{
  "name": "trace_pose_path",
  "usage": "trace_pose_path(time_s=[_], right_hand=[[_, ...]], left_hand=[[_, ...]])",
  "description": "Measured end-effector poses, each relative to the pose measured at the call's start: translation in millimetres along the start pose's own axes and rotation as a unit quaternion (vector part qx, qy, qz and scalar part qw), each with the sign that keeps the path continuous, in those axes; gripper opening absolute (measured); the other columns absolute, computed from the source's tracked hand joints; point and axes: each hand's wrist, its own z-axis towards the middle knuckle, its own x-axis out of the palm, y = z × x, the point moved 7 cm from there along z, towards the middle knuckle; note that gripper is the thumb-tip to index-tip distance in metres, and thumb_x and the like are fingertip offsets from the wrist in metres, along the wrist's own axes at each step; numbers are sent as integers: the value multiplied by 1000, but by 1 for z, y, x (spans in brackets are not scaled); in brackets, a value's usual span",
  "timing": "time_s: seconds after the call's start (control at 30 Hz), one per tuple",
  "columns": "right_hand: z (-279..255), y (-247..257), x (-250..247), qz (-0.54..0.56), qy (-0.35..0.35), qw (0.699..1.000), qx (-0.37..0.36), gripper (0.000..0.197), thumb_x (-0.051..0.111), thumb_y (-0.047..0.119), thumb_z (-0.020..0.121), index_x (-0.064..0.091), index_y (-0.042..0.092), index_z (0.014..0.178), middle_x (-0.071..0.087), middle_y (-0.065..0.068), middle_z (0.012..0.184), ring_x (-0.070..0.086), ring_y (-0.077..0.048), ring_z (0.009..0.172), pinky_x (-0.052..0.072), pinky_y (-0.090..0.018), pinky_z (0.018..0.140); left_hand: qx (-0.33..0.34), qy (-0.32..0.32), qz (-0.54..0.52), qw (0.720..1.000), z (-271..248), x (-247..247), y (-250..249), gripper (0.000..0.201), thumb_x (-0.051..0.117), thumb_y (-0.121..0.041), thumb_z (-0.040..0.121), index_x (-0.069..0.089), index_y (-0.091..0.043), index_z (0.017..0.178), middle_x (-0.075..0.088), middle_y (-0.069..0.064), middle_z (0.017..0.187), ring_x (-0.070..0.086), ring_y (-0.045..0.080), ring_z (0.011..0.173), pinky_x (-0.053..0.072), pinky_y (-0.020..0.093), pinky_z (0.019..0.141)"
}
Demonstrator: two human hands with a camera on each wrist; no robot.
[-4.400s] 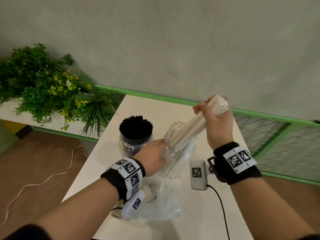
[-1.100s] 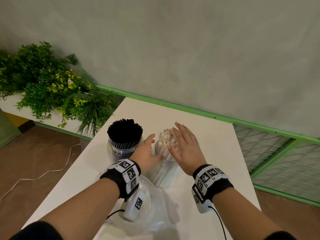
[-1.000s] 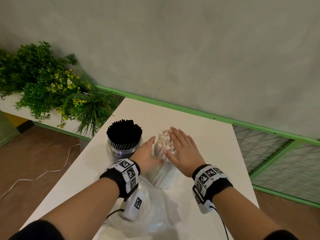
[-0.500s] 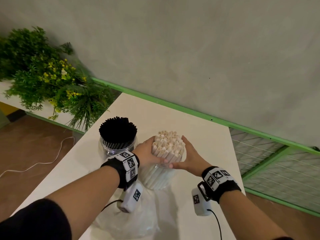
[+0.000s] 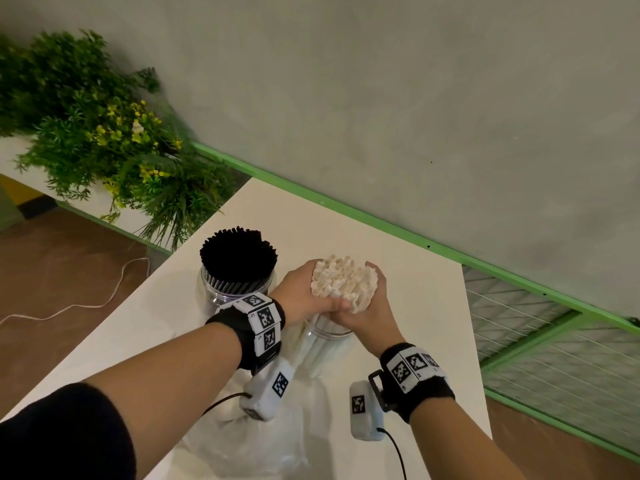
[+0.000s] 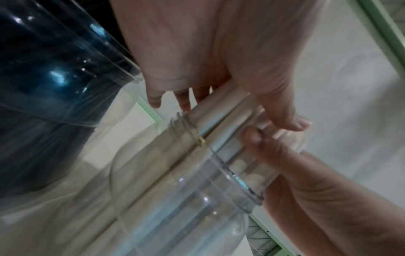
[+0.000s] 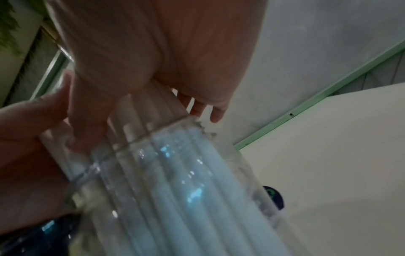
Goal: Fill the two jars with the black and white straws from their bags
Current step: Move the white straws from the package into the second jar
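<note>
In the head view, both hands wrap the bundle of white straws (image 5: 343, 284) that stands in the clear jar (image 5: 323, 344) on the white tabletop (image 5: 408, 292). The left hand (image 5: 301, 294) curls round the bundle's left side and the right hand (image 5: 369, 311) round its right side, thumbs meeting at the front just above the jar's mouth. Just left of it stands the second jar (image 5: 235, 294), packed with black straws (image 5: 238, 259) that fan out above its rim. A crumpled clear plastic bag (image 5: 242, 445) lies on the tabletop under the forearms. Green plants (image 5: 93, 133) sit beyond the tabletop's left edge.

In the left wrist view, the left hand (image 6: 208, 52) grips the white straws (image 6: 221, 110) right above the jar's threaded mouth (image 6: 219, 155), fingers curled behind them; the right hand's thumb (image 6: 260, 143) presses the bundle from the other side. The dark jar of black straws (image 6: 50, 86) is close beside.

In the right wrist view, the right hand (image 7: 157, 57) clasps the white straws (image 7: 142, 110) where they leave the jar (image 7: 175, 181), with the left hand's thumb (image 7: 39, 110) touching alongside. The picture is blurred.
</note>
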Motion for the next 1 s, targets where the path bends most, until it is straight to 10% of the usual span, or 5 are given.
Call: trace_pose_path(time_s=[0.13,0.33,0.6,1.0], right_hand=[[-17,-6,-5,-124,-41,991,9,114,89,42,60,17,27,147,33,5,132,39,-5,121,39,-35,105],[-30,8,-11,-209,-55,975,-57,106,81,47,68,15,29,148,27,3,141,34,-13,131,33,-35,109],[-31,19,5,-307,-67,941,-127,97,69,49,81,12,20,152,11,-2,158,12,-10,144,20,-33,117],[-11,35,20,-370,-7,924,-99,86,67,52,82,20,26,151,21,-1,155,29,-26,136,32,-39,111]], left_hand=[[1,11,47,999,-5,-3,9,105,80,-54,64,24,-23,147,38,-4,147,37,15,135,29,32,113],[13,-27,60,998,-19,-13,17,98,76,-42,74,17,-24,150,34,-4,150,31,13,137,28,27,106],[33,-89,65,993,-28,-21,12,73,67,-35,85,29,-23,147,44,-3,142,45,14,127,38,31,105],[24,-140,119,983,-35,-36,8,24,61,-36,89,67,-16,103,68,-3,98,62,12,94,46,23,83]])
